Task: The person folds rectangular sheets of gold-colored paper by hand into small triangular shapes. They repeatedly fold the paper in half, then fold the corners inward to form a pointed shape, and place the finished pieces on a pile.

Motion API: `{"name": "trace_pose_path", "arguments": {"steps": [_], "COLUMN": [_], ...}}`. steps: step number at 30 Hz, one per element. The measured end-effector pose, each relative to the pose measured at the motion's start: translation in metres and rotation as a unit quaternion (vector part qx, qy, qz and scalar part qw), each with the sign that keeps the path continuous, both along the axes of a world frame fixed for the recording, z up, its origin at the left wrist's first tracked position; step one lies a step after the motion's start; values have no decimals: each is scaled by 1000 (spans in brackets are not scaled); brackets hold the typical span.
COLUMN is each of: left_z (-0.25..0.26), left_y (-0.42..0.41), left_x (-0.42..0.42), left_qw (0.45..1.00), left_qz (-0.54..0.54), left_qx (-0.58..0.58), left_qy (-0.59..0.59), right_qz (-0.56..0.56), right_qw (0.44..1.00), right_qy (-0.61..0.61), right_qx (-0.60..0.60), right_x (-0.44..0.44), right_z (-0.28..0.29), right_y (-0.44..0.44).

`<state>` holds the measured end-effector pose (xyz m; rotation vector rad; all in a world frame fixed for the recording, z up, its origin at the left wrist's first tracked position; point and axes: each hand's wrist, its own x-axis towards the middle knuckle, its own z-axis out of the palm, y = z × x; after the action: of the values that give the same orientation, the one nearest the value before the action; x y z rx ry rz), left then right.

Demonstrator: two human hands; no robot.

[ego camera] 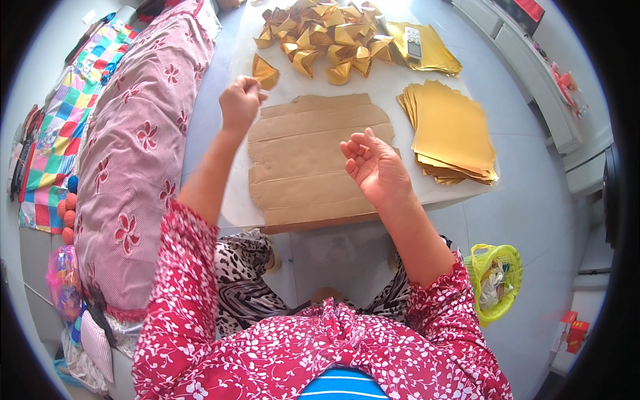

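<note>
My left hand [241, 102] is above the far left corner of a flattened brown cardboard sheet [315, 160], its fingers curled. A folded gold paper ingot [264, 73] appears right at its fingertips; whether the fingers grip it or are just apart from it cannot be told. Over the right part of the cardboard, my right hand [378, 170] is turned palm up with loosely bent fingers and holds nothing. Beyond the cardboard lies a heap of similar gold paper ingots [325, 32]. To the right of my right hand is a fanned stack of flat gold paper sheets [450, 130].
A remote control [413, 43] rests on a second gold paper stack [435, 55] at the table's far right. On the floor to the right stands a bin with a yellow-green bag [517, 280]. A sofa under a pink flowered cover [140, 165] runs along the left.
</note>
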<state>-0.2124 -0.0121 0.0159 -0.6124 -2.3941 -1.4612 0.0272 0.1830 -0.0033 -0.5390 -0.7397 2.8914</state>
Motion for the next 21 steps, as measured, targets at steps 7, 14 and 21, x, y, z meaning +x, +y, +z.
{"name": "trace_pose_path", "arguments": {"steps": [7, 14, 21], "left_z": [-24, -28, -10], "left_y": [-3, 15, 29], "left_x": [-143, -179, -76], "left_qw": [981, 963, 988], "left_qz": [88, 106, 15], "left_qx": [-170, -247, -148], "left_qy": [-17, 20, -41], "right_qz": [37, 41, 37], "right_qw": [999, 999, 998], "right_qy": [3, 0, 4], "right_qx": [9, 7, 57], "right_x": [10, 13, 16], "right_z": [11, 17, 17], "right_y": [-7, -6, 6]}}
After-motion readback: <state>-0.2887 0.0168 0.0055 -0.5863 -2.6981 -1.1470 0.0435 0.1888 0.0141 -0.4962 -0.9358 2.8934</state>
